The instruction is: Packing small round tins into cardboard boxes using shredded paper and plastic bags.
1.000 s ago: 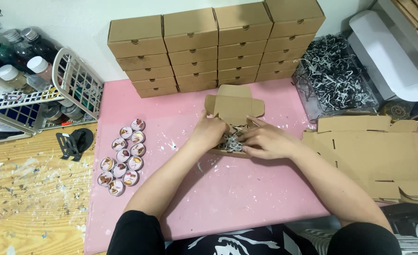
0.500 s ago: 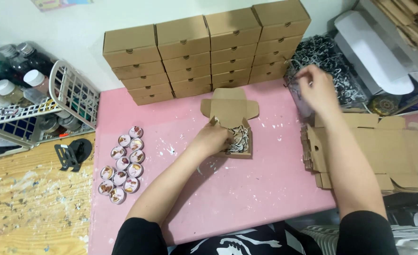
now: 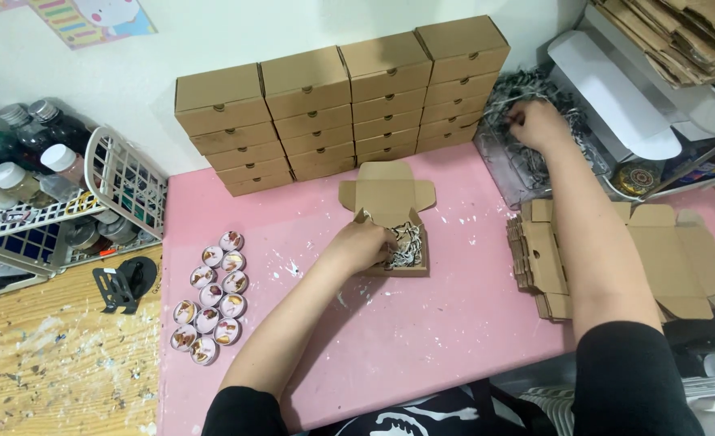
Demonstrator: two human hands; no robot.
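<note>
A small open cardboard box (image 3: 398, 206) lies on the pink mat (image 3: 422, 339), its lid flapped back, with black-and-white shredded paper inside (image 3: 407, 242). My left hand (image 3: 363, 245) rests on the box's left edge, fingers pressing into the shreds. My right hand (image 3: 538, 123) is stretched out to the upper right, fingers curled into a pile of the same shredded paper (image 3: 519, 97) in a clear bag. Whether it grips any shreds is hidden by the fingers.
Stacks of closed cardboard boxes (image 3: 341, 105) line the wall. Several small round tins (image 3: 212, 299) lie in two rows on the mat's left. Flat unfolded box blanks (image 3: 664, 258) sit at right. A white wire basket (image 3: 123, 186) with bottles stands at left.
My right hand left the open box and reached up right into the shredded paper pile. My left hand stayed at the box.
</note>
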